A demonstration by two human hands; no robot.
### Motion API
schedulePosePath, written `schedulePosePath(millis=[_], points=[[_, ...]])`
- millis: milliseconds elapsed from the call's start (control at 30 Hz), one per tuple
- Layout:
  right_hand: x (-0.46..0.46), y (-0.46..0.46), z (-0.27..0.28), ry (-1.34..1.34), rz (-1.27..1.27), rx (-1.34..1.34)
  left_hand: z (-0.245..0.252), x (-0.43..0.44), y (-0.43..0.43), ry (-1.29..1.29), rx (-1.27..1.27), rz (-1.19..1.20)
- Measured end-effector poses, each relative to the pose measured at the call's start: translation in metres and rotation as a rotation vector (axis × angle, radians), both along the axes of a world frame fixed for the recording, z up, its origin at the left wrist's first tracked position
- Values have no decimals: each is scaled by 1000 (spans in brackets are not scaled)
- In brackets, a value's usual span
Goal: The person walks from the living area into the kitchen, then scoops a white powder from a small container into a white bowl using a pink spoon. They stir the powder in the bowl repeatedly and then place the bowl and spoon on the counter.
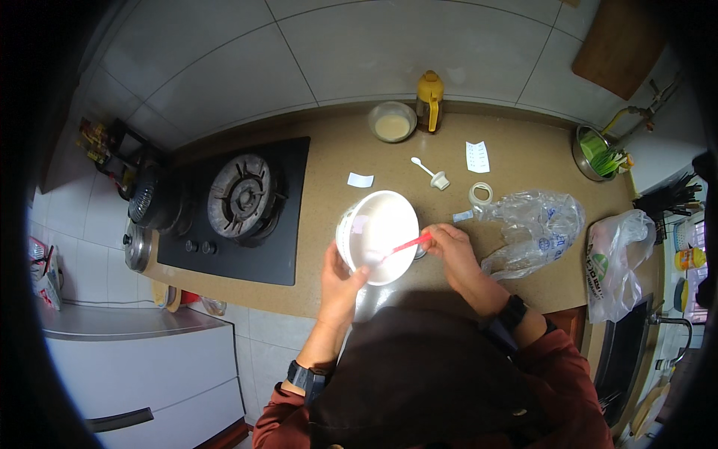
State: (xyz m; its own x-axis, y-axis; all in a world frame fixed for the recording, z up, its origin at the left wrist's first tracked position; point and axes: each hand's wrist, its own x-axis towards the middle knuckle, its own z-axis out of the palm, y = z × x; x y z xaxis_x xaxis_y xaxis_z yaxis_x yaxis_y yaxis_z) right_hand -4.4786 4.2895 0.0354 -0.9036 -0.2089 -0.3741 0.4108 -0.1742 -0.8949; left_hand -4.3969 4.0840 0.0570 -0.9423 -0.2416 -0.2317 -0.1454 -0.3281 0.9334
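My left hand grips the near left side of a white tub, thumb over its rim, and the tub's mouth faces me at a tilt. Between the fingers of my right hand is the handle of a red utensil, whose far end reaches inside the tub; glare hides that end and the contents. Beyond the tub lie a small white paper, a white plastic spoon by a small whitish stopper-like piece, and a pale ring.
A gas hob is at left. Behind stand a bowl of pale liquid and a yellow-lidded jug. A printed paper, clear plastic bag, filled carrier bag and metal bowl of greens are at right.
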Motion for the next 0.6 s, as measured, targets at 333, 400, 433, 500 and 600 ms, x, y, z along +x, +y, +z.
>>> schedulePosePath(millis=[333,400,433,500,600], points=[[2,22,8,14,-164,-116,-6,0,-5,-55,14,31],[0,32,8,103,-210,-54,-10,0,-8,-59,-27,49],[-1,37,7,109,-249,-66,-12,0,-9,-68,-36,57],[-1,45,8,244,-206,104,-14,1,-12,-96,-21,77],[5,48,13,513,-99,438,-13,3,-16,-138,26,113]])
